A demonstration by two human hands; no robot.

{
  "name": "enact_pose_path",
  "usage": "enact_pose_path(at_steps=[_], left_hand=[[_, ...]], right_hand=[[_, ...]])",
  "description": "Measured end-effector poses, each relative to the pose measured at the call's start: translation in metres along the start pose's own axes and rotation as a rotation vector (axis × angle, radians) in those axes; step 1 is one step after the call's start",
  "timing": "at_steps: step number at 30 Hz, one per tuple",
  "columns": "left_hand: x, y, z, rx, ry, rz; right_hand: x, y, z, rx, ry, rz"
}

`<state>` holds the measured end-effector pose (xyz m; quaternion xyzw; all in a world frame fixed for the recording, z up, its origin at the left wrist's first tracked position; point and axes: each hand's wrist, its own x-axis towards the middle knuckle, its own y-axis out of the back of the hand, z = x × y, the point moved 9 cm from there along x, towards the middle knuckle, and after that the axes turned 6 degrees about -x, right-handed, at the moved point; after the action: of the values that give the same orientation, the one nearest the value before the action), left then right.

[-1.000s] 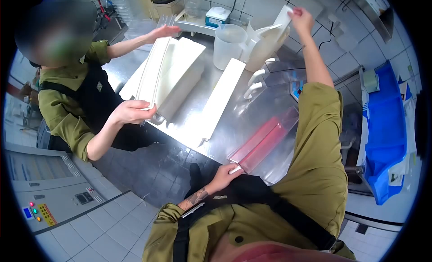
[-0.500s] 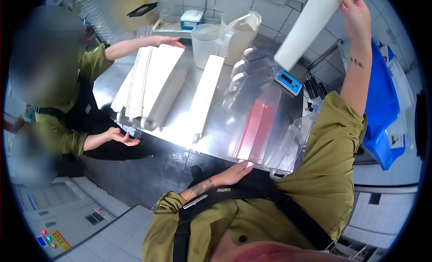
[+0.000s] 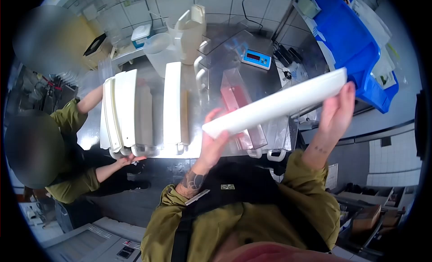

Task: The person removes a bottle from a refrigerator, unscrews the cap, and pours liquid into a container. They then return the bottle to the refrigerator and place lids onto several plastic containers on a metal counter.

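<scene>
A long white lid is held up at a slant across my front. My left hand grips its lower end, thumb on the near side and fingers behind. At the raised end, my right hand has its fingers closed on the lid's edge. Partly hidden behind the lid stands a long clear container with pink-red contents. Beside it lies another clear container with a white handle.
A co-worker's hand is by white-lidded containers on the left. Another white-lidded container stands mid-table. Behind are plastic jugs and a blue scale. A blue bin stands at the right.
My right hand has brought the lid down and nearer. My left hand has left the pink container's near end and taken the lid's other end. The view has turned right.
</scene>
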<state>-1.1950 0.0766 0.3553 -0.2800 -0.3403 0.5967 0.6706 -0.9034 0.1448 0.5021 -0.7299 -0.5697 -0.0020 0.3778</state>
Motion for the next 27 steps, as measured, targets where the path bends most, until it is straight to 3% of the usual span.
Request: enact_pose_path(at_steps=[1,3,4,9,10,13,15,18,22,27], left_hand=[[0.006,0.001,0.013,0.004,-0.085,0.080],[0.013,0.043,0.006,0.053,-0.012,0.211],[0.017,0.048,0.010,0.178,0.061,0.265],[0.077,0.070,-0.005,0.619,0.339,0.099],[0.095,0.076,-0.009,0.661,0.306,0.101],[0.149,0.083,-0.013,0.820,0.129,0.137],[0.189,0.094,-0.018,0.951,-0.087,0.137],[0.228,0.092,-0.027,1.144,-0.251,0.115],[0.241,0.072,-0.038,1.304,-0.261,-0.011],[0.241,0.082,-0.052,1.394,-0.186,0.008]], right_hand=[[-0.018,0.023,0.013,-0.038,-0.060,0.061],[-0.060,0.052,0.027,-0.079,-0.213,0.167],[-0.080,0.059,0.029,-0.154,-0.305,0.130],[-0.153,0.089,0.051,-0.471,-0.743,-0.204],[-0.164,0.094,0.059,-0.460,-0.831,-0.240],[-0.168,0.080,0.075,-0.320,-0.753,-0.060],[-0.169,0.074,0.090,-0.309,-0.681,0.024],[-0.175,0.066,0.115,-0.346,-0.596,0.108],[-0.188,0.067,0.135,-0.366,-0.607,0.167],[-0.197,0.073,0.135,-0.415,-0.593,0.138]])
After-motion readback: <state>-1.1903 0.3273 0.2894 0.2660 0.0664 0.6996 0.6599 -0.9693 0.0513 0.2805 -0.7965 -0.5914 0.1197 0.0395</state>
